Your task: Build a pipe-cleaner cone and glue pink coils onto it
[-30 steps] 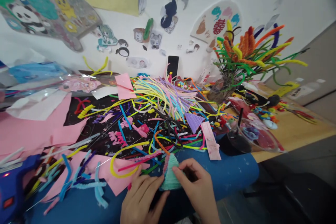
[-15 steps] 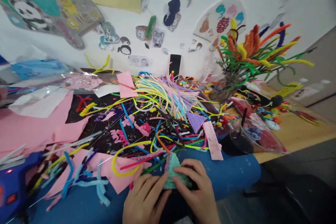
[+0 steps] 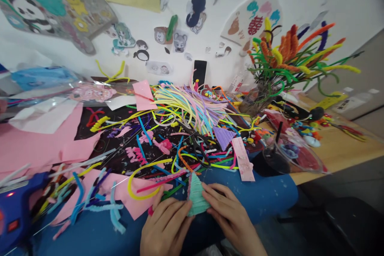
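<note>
Between my hands, close to the table's front edge, is a mint-green ribbed triangle that looks made of pipe cleaners, with a pink strip along its left side. My left hand pinches its lower left part. On its right edge, the fingers of my right hand are closed, thumb underneath. An orange pipe cleaner lies just beyond the triangle's tip. A similar purple triangle rests farther back, beside a pink paper strip.
A blue hot glue gun with a lit red light lies at left. Black-handled scissors sit among scattered pipe cleaners. At right stand a dark drink cup and a vase of pipe-cleaner stems. Pink sheets cover the left side.
My right hand has shifted slightly right and its fingers have drawn off the triangle's face to its right edge, so more of the mint surface shows. My left hand stays in place.
</note>
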Demonstrator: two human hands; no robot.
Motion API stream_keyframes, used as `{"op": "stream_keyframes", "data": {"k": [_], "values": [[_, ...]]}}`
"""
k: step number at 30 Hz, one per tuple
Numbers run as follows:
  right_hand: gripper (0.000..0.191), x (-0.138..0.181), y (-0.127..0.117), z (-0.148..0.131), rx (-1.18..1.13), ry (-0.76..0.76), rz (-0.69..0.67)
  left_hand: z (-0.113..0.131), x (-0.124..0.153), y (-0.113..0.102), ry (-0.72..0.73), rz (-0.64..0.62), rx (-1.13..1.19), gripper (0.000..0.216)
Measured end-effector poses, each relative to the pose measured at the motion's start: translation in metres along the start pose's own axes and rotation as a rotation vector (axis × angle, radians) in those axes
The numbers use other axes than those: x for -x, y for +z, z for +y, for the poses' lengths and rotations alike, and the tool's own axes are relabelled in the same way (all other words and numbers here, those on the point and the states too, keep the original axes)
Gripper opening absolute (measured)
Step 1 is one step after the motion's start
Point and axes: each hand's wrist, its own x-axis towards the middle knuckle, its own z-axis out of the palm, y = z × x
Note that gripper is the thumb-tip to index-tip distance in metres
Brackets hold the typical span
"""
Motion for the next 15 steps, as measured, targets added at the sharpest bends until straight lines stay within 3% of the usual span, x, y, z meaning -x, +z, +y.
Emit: {"op": "stream_keyframes", "data": {"k": [15], "values": [[0.047, 0.0009, 0.0092, -0.0024, 0.118, 0.059, 0.102, 0.0009, -0.0009, 0.0003, 0.01, -0.012, -0.029, 0.025]]}}
